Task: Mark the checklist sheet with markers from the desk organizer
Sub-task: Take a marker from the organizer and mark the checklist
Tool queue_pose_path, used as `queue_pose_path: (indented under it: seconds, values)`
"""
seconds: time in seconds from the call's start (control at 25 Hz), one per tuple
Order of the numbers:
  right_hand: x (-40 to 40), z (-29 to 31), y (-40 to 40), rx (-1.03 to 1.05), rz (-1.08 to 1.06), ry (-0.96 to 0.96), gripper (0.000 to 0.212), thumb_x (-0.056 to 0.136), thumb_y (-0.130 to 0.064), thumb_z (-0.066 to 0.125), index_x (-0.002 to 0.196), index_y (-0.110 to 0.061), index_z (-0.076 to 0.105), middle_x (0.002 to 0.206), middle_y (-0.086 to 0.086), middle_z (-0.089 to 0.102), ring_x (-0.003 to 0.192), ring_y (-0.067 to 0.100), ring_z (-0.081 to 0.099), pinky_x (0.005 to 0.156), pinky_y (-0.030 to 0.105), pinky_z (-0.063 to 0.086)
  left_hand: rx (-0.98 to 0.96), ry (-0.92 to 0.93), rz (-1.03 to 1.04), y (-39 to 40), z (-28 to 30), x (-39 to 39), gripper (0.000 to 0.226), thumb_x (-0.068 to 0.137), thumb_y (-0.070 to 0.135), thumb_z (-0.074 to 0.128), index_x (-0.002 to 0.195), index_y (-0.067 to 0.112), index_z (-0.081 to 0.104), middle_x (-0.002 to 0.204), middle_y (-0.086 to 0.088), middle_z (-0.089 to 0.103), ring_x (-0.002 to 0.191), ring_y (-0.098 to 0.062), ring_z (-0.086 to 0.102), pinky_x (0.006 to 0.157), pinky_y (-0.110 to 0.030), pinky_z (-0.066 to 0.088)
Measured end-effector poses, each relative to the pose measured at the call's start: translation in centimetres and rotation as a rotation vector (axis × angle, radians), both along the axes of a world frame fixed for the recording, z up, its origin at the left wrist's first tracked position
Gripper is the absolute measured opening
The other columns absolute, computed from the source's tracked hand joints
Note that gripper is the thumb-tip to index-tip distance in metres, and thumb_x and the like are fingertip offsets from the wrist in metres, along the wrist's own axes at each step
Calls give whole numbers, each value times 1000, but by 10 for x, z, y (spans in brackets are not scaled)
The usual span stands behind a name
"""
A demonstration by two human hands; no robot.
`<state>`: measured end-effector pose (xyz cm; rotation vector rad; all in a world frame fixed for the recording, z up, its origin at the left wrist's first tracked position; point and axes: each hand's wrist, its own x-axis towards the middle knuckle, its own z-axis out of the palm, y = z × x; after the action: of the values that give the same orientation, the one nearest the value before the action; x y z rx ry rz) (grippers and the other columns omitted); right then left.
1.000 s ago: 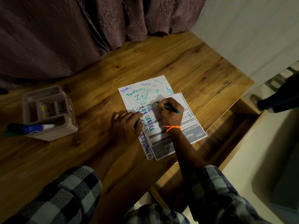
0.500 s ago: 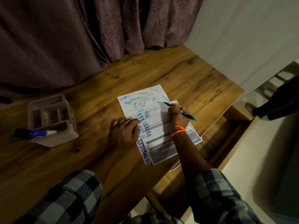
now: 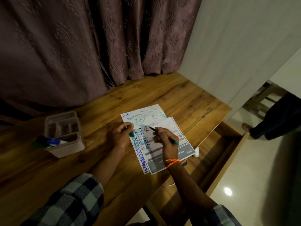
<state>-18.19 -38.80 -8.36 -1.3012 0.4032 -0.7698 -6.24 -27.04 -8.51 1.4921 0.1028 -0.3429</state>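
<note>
The checklist sheet [image 3: 169,126] lies on the wooden desk [image 3: 187,98], overlapping a scribbled white sheet [image 3: 146,114] beneath it. My right hand [image 3: 166,141] grips a green marker [image 3: 172,141], its dark tip pointing at the upper rows of the checklist. My left hand [image 3: 121,136] rests at the papers' left edge and pinches a green marker cap [image 3: 132,134]. The beige desk organizer [image 3: 65,132] stands to the left, with a blue marker [image 3: 53,141] and a green one lying across its front compartment.
A patterned curtain [image 3: 81,46] hangs behind the desk and a white wall [image 3: 236,46] closes the right. An open wooden drawer [image 3: 224,144] juts out below the desk's right edge. Another person's leg and foot [image 3: 260,128] stand on the tiled floor at right.
The camera has tilted up, so everything sits lower in view. My right hand has turned the marker, tip now pointing up-left. My left hand has lifted the cap toward the sheet's top.
</note>
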Motion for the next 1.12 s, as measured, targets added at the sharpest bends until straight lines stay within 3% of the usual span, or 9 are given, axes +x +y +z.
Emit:
queue_pose_path:
  seconds: [0.12, 0.28, 0.36, 0.44, 0.56, 0.72, 0.88, 1.0, 1.12]
  values:
    - [4, 9, 21, -7, 99, 8, 42, 85, -39, 56, 99, -4, 73, 97, 27, 72, 79, 35, 67, 68, 39, 58, -80, 171, 72, -3, 13, 3, 16, 84, 11, 69, 99, 7, 68, 87, -11, 70, 61, -11, 63, 39, -13, 42]
    - [9, 15, 34, -109, 146, -16, 27, 87, -29, 54, 97, -17, 77, 90, 17, 74, 82, 43, 67, 73, 48, 56, -127, 230, 75, -5, 22, 5, 17, 85, 14, 68, 100, 7, 68, 81, -9, 70, 42, -3, 57, 44, -19, 41]
    - [9, 15, 36, -115, 157, -26, 28, 86, -26, 53, 98, -15, 77, 89, 10, 76, 81, 39, 68, 72, 45, 56, -159, 260, 94, -5, 24, 4, 13, 84, 17, 70, 95, 10, 69, 82, -9, 71, 49, -7, 62, 48, -21, 42]
    - [8, 13, 38, -114, 145, -30, 33, 85, -26, 53, 100, -7, 76, 90, 13, 75, 81, 40, 67, 72, 47, 56, -171, 260, 100, -5, 27, 2, 7, 84, 18, 70, 89, 14, 68, 83, -9, 72, 60, -13, 64, 53, -24, 43]
    - [5, 10, 38, -135, 109, -35, 39, 86, -26, 51, 102, 2, 73, 88, 18, 73, 80, 45, 64, 70, 51, 55, -181, 262, 109, -3, 28, 0, 10, 84, 18, 71, 91, 12, 69, 81, -8, 72, 60, -12, 62, 53, -23, 43]
    - [5, 10, 36, -151, 91, -34, 37, 87, -25, 50, 102, 0, 73, 90, 18, 74, 81, 45, 64, 71, 52, 55, -163, 261, 105, 0, 23, 0, 14, 83, 19, 72, 92, 8, 70, 80, -9, 72, 56, -12, 60, 50, -22, 44]
    - [9, 12, 39, -205, 111, 20, 30, 90, -18, 49, 103, -6, 74, 96, 11, 75, 89, 28, 69, 78, 46, 57, -152, 232, 73, -4, 23, -6, 17, 83, 20, 71, 94, 7, 70, 84, -12, 73, 57, -14, 61, 50, -24, 45]
    - [15, 14, 42, -299, 145, 24, 28, 95, -13, 44, 107, -7, 69, 101, 7, 72, 96, 23, 66, 87, 45, 56, -173, 199, 44, -7, 22, -11, 23, 82, 20, 73, 98, 4, 70, 93, -14, 74, 74, -23, 71, 64, -35, 56]
    - [20, 17, 48, -381, 165, -33, 24, 96, -5, 38, 100, -5, 62, 98, 10, 66, 97, 26, 62, 88, 44, 52, -211, 185, 31, -7, 25, -15, 17, 83, 16, 71, 95, 5, 69, 93, -12, 75, 81, -23, 73, 65, -31, 57]
